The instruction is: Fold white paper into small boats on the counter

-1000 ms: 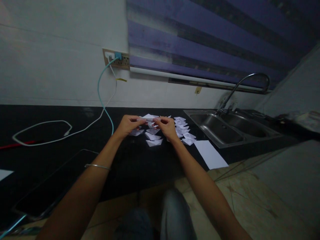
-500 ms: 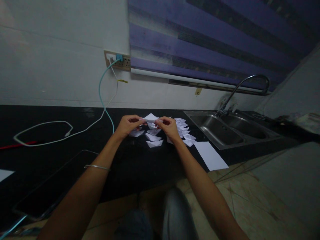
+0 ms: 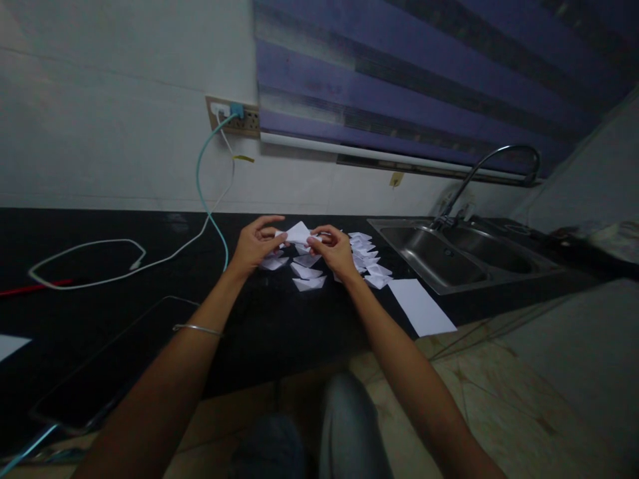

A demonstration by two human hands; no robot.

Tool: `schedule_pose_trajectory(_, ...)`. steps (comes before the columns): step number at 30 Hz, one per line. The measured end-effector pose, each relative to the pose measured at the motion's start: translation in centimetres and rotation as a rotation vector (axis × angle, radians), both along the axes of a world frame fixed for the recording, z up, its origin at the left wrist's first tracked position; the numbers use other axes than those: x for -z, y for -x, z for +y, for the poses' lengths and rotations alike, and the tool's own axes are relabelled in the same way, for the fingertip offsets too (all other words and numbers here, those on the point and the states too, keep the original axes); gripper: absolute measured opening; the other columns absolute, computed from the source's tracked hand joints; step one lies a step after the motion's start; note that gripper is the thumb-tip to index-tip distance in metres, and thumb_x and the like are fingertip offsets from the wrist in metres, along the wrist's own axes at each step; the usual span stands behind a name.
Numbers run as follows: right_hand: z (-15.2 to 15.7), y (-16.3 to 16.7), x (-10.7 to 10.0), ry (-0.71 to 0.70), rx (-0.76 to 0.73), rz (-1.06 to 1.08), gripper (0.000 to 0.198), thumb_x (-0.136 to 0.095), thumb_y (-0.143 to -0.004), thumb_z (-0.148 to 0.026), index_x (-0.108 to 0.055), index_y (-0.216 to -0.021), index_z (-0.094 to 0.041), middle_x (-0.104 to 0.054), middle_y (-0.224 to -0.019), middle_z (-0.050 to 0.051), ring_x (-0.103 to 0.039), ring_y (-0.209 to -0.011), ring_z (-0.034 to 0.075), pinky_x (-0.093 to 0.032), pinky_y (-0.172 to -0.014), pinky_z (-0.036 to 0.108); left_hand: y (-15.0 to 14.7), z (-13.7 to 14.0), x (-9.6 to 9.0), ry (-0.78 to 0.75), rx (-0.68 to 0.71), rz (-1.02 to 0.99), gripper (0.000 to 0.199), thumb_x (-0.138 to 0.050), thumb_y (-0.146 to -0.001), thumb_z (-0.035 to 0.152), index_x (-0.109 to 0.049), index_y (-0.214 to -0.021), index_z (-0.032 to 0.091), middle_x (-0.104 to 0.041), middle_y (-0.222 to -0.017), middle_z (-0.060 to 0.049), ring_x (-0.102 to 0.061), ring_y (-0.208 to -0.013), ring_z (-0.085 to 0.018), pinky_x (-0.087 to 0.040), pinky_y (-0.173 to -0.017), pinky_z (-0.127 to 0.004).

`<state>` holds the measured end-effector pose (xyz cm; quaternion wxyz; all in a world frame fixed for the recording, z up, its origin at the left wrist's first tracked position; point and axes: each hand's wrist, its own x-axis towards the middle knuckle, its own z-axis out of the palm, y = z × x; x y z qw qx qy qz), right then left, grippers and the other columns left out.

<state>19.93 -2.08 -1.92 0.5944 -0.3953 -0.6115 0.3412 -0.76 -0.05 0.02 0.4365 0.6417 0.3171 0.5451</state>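
Observation:
A white folded paper boat (image 3: 298,234) is held up between both hands over the black counter. My left hand (image 3: 254,246) pinches its left end between thumb and fingers, the index finger raised above it. At the other end, my right hand (image 3: 333,250) grips the paper with thumb and fingertips. Below and in front of the hands, several finished paper boats (image 3: 308,284) lie in a column. Another group of paper boats (image 3: 367,256) sits in overlapping rows just right of my right hand. Part of both groups is hidden behind the hands.
A blank white paper sheet (image 3: 422,307) lies at the counter's front edge, right of the boats. Beyond it is a double steel sink (image 3: 434,256) with a tap (image 3: 466,176). On the left are a dark tablet-like device (image 3: 114,366), a white cable (image 3: 164,263) and a red stick-like object (image 3: 24,289).
The paper boat has tilted and its pointed middle stands higher. My left index finger has lifted off the paper, while my right hand keeps its grip.

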Motion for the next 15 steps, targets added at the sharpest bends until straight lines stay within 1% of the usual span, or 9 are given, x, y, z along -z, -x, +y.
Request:
schedule_pose_trajectory(4, 0.3, 0.1, 0.2, 0.008, -0.013, 0.028, 0.042, -0.08, -0.071, -0.049, -0.058, -0.096, -0.023, -0.066, -0.066, -0.002, -0.066, -0.06, 0.016, -0.056, -0.06, 0.028, -0.2, 0.0, 0.0, -0.027, -0.037, 0.007, 0.057, -0.079, -0.07, 0.032, -0.058, -0.122, 0.018, -0.071, -0.073, -0.003, -0.064, -0.058, -0.013, -0.05, -0.054, -0.024)
schedule_pose_trajectory(7, 0.3, 0.2, 0.1, 0.031, 0.01, 0.06, 0.048, -0.081, -0.067, -0.052, -0.052, -0.093, -0.024, -0.066, -0.066, -0.003, -0.066, -0.059, 0.016, -0.056, -0.06, 0.028, -0.8, 0.0, 0.2, 0.023, -0.003, -0.036, 0.057, -0.079, -0.07, 0.035, -0.056, -0.119, 0.019, -0.071, -0.073, -0.002, -0.063, -0.057, -0.014, -0.048, -0.052, -0.023)
schedule_pose_trajectory(9, 0.3, 0.3, 0.0, 0.038, 0.004, 0.07, 0.05, -0.081, -0.066, -0.054, -0.049, -0.092, -0.025, -0.065, -0.065, -0.004, -0.065, -0.058, 0.015, -0.055, -0.06, 0.028, -1.3, -0.1, 0.5, 0.06, 0.067, -0.006, 0.045, -0.079, -0.069, 0.038, -0.06, -0.105, 0.017, -0.07, -0.07, -0.002, -0.063, -0.058, -0.015, -0.048, -0.052, -0.024)
schedule_pose_trajectory(11, 0.2, 0.4, 0.0, 0.036, -0.024, 0.074, 0.05, -0.081, -0.066, -0.054, -0.049, -0.091, -0.025, -0.064, -0.064, -0.005, -0.064, -0.057, 0.015, -0.055, -0.06, 0.028, -1.7, -0.3, 0.8, 0.05, 0.127, 0.093, 0.032, -0.075, -0.073, 0.043, -0.064, -0.082, 0.015, -0.068, -0.065, -0.004, -0.061, -0.055, -0.014, -0.047, -0.052, -0.024)
schedule_pose_trajectory(13, 0.1, 0.6, 0.0, 0.035, -0.057, 0.071, 0.049, -0.081, -0.066, -0.053, -0.049, -0.09, -0.025, -0.063, -0.062, -0.005, -0.063, -0.055, 0.014, -0.055, -0.06, 0.028, -1.8, -0.4, 1.0, 0.014, 0.147, 0.175, 0.036, -0.07, -0.079, 0.047, -0.063, -0.066, 0.014, -0.066, -0.061, -0.005, -0.059, -0.053, -0.013, -0.046, -0.052, -0.023)
schedule_pose_trajectory(15, 0.0, 0.8, 0.0, 0.043, -0.07, 0.062, 0.048, -0.08, -0.067, -0.054, -0.049, -0.088, -0.025, -0.062, -0.06, -0.006, -0.062, -0.054, 0.014, -0.054, -0.059, 0.028, -1.7, -0.5, 1.0, -0.009, 0.14, 0.212, 0.039, -0.069, -0.082, 0.047, -0.063, -0.062, 0.014, -0.066, -0.059, -0.006, -0.057, -0.052, -0.013, -0.045, -0.052, -0.023)
